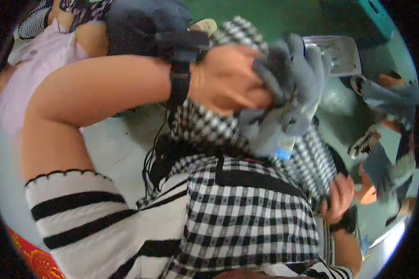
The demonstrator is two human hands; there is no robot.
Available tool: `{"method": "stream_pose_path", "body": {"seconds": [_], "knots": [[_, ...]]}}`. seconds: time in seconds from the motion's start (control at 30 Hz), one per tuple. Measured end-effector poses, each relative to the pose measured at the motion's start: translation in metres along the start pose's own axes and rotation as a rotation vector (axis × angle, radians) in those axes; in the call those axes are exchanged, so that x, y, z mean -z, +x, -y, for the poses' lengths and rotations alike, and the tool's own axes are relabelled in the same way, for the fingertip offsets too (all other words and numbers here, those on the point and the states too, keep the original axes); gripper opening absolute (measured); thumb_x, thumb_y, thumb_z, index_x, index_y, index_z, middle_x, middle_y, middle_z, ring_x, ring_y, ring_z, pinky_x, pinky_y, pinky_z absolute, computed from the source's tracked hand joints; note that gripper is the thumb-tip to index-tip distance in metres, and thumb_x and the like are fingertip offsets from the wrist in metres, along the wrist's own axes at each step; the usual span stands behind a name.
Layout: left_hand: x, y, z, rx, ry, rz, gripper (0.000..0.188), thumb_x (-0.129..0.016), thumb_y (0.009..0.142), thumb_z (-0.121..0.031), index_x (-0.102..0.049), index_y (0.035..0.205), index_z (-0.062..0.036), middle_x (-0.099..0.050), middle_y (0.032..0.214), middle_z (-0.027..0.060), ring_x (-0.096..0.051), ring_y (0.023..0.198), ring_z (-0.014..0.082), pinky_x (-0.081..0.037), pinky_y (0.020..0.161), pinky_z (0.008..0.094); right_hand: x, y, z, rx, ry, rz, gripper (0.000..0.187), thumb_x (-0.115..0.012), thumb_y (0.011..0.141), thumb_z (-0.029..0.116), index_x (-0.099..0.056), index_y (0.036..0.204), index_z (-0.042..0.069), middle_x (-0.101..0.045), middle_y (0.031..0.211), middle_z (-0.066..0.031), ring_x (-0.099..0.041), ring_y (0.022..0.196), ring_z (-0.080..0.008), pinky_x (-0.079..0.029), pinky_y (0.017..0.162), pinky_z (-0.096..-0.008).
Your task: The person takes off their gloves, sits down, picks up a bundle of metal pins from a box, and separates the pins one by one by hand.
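My left hand [230,79], with a black band at the wrist, reaches across in front of me. Its fingers are closed around a soft grey plush-like bundle [307,76] with rounded finger-like lobes. A small white-and-blue label [285,148] shows at the bundle's lower end. Motion blurs the bundle, so its exact kind is unclear. Lower down at the right, my right hand [339,199] rests beside my lap with its fingers curled; what they hold, if anything, is hidden. A black-and-white checked apron [256,209] covers my front and legs.
A pale plastic stool or tray [335,55] stands at the far right on the green floor [274,14]. Grey cloth-like pieces [391,100] are at the right edge. Near the left is a person in pink clothing [42,74]. Dark cables [150,162] hang beside my lap.
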State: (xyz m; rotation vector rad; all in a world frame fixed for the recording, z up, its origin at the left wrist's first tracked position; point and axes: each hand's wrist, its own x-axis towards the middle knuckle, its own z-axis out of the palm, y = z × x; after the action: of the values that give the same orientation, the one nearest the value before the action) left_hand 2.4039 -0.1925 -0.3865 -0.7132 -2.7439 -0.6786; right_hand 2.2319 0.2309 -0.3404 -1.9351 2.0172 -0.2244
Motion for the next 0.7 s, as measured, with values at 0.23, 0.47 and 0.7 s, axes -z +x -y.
{"method": "stream_pose_path", "body": {"seconds": [0.23,0.47,0.7], "knots": [[0.022,-0.007,-0.016,-0.051,0.103,-0.226,0.034,-0.064,0.06,-0.014,-0.056,0.093,-0.01,-0.059,0.08,0.0121,-0.058,0.076,0.0344,-0.045,0.064,0.044,-0.005,-0.001,0.054,-0.341,-0.147,-0.3,0.041,-0.05,0.079,0.017,-0.055,0.116,-0.002,-0.053,0.12,-0.0204,-0.047,0.114,-0.0398,-0.034,0.1,-0.0475],[0.011,0.001,-0.035,0.057,0.156,-0.336,0.033,-0.061,0.07,-0.02,-0.06,0.102,-0.0115,-0.062,0.087,0.0167,-0.06,0.083,0.0386,-0.049,0.07,0.0472,-0.006,-0.002,0.068,-0.368,-0.146,-0.403,0.041,-0.059,0.071,0.01,-0.058,0.111,0.004,-0.055,0.116,-0.016,-0.048,0.114,-0.0356,-0.036,0.099,-0.0445],[0.019,0.124,-0.049,0.36,-0.705,-0.214,0.023,-0.058,0.081,-0.02,-0.061,0.098,-0.0035,-0.063,0.081,0.0137,-0.059,0.077,0.0203,-0.046,0.071,0.0348,0.029,0.028,0.064,-0.541,0.031,-0.434,0.035,-0.061,0.079,0.015,-0.056,0.112,0.003,-0.057,0.111,-0.0166,-0.052,0.106,-0.0345,-0.04,0.093,-0.0415]]}}
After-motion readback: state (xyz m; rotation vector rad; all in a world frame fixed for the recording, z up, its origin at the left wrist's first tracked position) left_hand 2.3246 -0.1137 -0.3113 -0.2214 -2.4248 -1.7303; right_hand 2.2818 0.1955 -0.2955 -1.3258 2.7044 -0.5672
